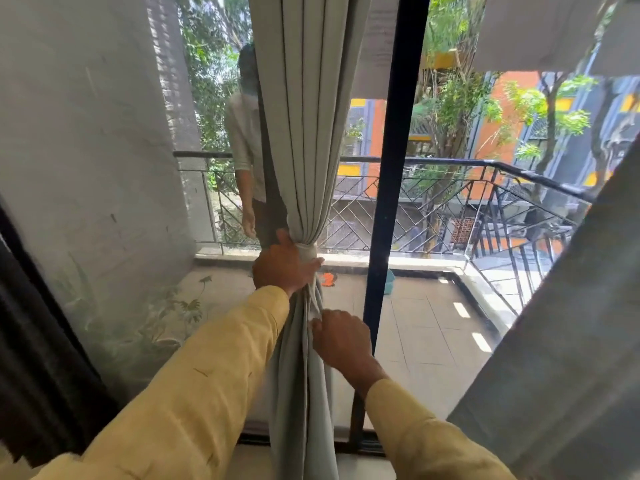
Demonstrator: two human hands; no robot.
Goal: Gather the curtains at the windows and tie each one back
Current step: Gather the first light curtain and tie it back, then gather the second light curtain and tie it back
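A pale grey curtain (304, 116) hangs gathered into tight pleats in front of the window. A light fabric tie band (308, 251) wraps its narrowest point. My left hand (282, 268) grips the bunched curtain at the band, thumb up against the pleats. Just below, my right hand (341, 337) pinches a strip of the tie fabric (316, 301) that hangs down from the band. The curtain's lower part (301, 410) falls loose between my yellow sleeves.
A dark window frame post (393, 188) stands just right of the curtain. Another grey curtain (561, 341) hangs at the right edge, and a dark one (38, 358) at the left. The glass shows a reflected person (246, 143), a balcony railing (450, 202) and a tiled floor.
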